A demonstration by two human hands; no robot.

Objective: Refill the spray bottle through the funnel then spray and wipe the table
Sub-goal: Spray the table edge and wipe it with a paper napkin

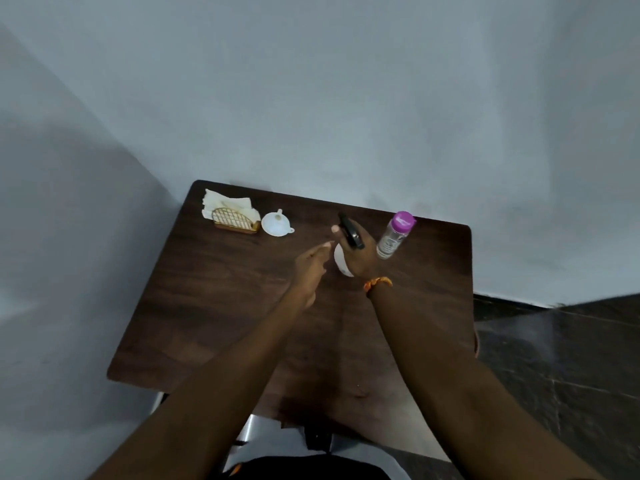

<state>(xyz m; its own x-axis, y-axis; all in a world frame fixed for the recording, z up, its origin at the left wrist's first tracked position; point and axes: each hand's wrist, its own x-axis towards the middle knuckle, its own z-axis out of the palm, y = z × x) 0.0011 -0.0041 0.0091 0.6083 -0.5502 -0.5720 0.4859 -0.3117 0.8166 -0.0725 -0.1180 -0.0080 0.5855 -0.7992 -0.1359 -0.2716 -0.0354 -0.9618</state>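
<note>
Head camera looks down on a dark brown wooden table [214, 306] set against a pale grey wall [311, 98]. At the far left of the table stands a small gold wire holder [236, 220] with white paper napkins [225, 204] in it. Just beside it lies a white funnel [276, 223], wide side facing the camera, with nothing in it. Far right stands a clear bottle with a purple cap [394, 235]; I cannot tell how much is inside.

Between them is the white spray bottle [342, 261] with its black spray head [350, 232]. The right hand [360, 254] grips it around the top, fingers curled, so most of the bottle is hidden. An orange band [378, 283] is on that wrist. The left hand [310, 268] is loose and holds nothing; its fingertips come very near the bottle, but touching or not, I cannot tell.

A dark tiled floor [554, 358] shows at the right.
</note>
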